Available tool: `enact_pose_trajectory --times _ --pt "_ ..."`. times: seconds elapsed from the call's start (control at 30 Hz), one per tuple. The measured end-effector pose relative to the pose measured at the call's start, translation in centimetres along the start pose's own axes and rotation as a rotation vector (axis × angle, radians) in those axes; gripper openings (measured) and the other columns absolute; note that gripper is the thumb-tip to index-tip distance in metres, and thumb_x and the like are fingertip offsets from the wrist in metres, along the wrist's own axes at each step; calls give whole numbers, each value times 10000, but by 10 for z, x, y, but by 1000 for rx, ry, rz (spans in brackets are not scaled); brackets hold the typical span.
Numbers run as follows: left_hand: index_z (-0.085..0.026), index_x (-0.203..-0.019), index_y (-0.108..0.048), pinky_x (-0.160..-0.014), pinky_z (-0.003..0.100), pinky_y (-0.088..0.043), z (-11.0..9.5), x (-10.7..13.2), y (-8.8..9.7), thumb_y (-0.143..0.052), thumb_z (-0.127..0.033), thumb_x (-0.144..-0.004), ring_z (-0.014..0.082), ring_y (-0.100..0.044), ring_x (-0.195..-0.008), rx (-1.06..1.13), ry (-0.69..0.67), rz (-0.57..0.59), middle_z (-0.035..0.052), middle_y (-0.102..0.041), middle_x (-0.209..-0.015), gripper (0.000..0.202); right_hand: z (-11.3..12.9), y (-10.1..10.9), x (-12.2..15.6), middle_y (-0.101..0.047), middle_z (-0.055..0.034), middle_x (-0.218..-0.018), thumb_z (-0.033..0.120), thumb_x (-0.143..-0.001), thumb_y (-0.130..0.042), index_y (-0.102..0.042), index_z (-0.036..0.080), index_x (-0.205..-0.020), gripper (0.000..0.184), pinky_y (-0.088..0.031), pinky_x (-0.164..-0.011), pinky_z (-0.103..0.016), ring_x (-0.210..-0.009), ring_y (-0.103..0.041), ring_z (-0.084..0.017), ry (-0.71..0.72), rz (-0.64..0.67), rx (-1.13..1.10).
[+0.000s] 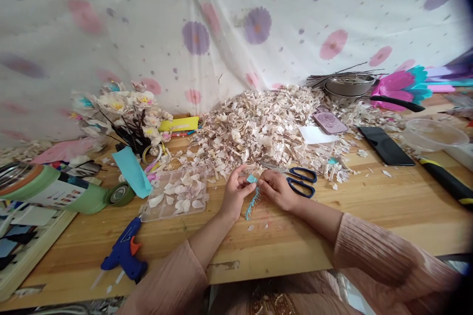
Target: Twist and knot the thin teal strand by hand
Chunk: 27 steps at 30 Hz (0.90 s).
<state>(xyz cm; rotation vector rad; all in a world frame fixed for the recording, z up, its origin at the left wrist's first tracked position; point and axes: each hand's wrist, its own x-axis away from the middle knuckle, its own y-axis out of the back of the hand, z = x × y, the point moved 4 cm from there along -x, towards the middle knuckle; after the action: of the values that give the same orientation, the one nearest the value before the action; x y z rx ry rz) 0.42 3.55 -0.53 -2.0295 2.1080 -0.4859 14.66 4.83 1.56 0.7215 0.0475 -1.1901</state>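
Note:
Between my hands is a light blue paper strip point(253, 203), its lower part cut into a curling fringe that hangs over the table. My left hand point(235, 194) pinches the flat upper end between thumb and fingers. From the other side, my right hand point(280, 190) grips the strip's edge, fingers curled and partly hidden. Just right of it lie dark-blue-handled scissors point(302, 181), their blades partly covered by petals. A clear compartment tray point(148, 210) with pale petals lies left of my hands. Behind them rises a big heap of pale dried petals point(258, 128).
A blue glue gun point(125, 251), a green bottle point(79, 197) and a folded blue paper point(133, 172) lie to the left. A black phone point(386, 145), black-yellow pliers point(445, 181) and a metal pan point(349, 86) are on the right. Artificial flowers point(121, 103) stand at back left.

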Motion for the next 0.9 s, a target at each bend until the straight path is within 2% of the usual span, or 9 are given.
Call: enact_pose_trajectory --times 0.27,0.47,0.53,0.73,0.9 --pt "-192 -1268 -527 -693 238 -422 -1 0 -2 -798 -226 -646 122 -584 -681 -2 0 -4 -20 -658 -719 679 -8 -5 -1 -401 25 -550 460 -936 -461 -383 209 -556 461 -280 -545 -283 -536 -337 -123 -51 -23 -19" --pt "-191 -1272 -522 -705 249 -419 -2 0 -2 -791 -203 -649 128 -580 -680 -15 -4 5 -22 -656 -712 679 -14 -3 -1 -308 51 -526 574 -936 -394 -327 216 -569 517 -245 -468 -249 -493 -278 -100 -153 -15 -211" --pt "-191 -1268 -521 -715 252 -423 -2 0 -2 -785 -203 -658 127 -580 -685 -10 -3 0 -24 -654 -711 665 -15 0 -2 -326 50 -543 587 -928 -409 -355 213 -599 501 -265 -468 -242 -501 -303 -100 -186 -39 -280" --pt "-198 -1280 -515 -678 238 -403 -2 0 -3 -791 -211 -660 120 -563 -664 -55 14 23 -24 -658 -706 678 -12 -2 -2 -544 -7 -654 571 -840 -592 -574 161 -738 423 -394 -558 -261 -592 -475 -135 -215 -10 -412" --pt "-187 -1275 -524 -691 254 -409 -2 1 -3 -783 -236 -681 131 -574 -679 -42 25 18 -8 -666 -725 650 -14 -3 0 -515 6 -630 549 -847 -597 -569 164 -722 405 -376 -541 -252 -575 -451 -126 -224 -24 -460"
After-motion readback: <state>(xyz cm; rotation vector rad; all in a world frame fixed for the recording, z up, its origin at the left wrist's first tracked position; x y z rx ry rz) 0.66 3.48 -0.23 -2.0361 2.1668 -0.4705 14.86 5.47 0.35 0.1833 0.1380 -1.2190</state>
